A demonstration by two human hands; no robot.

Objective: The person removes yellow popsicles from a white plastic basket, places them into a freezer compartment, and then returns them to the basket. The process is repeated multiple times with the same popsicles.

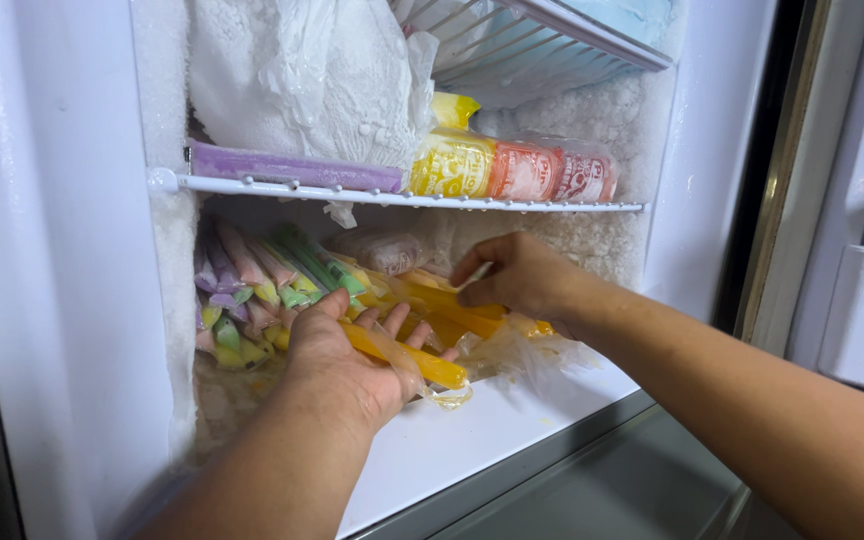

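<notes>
L hand [347,365] grips an orange ice pop [407,358] low in the freezer; R hand [512,275] pinches the clear bag [512,350] of orange pops w/ fingertips. Looks like mid-sorting near the stacked pastel pops [252,285]. Next move prob needs steady pull, since the frost [592,120] is thick.

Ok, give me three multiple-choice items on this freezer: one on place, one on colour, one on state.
1. Where does the purple ice pop lie?
A. on the wire shelf
B. on the freezer floor
C. in the door bin

2. What colour is the ice pop in the left hand?
A. green
B. yellow-orange
C. blue

3. How do the freezer walls look?
A. bare
B. dripping wet
C. thickly frosted

Key: 1 A, it rests along the shelf's front edge; 2 B, the tube under the fingers is yellow-orange; 3 C, white frost coats them. The right hand reaches among the yellow pops.
</notes>
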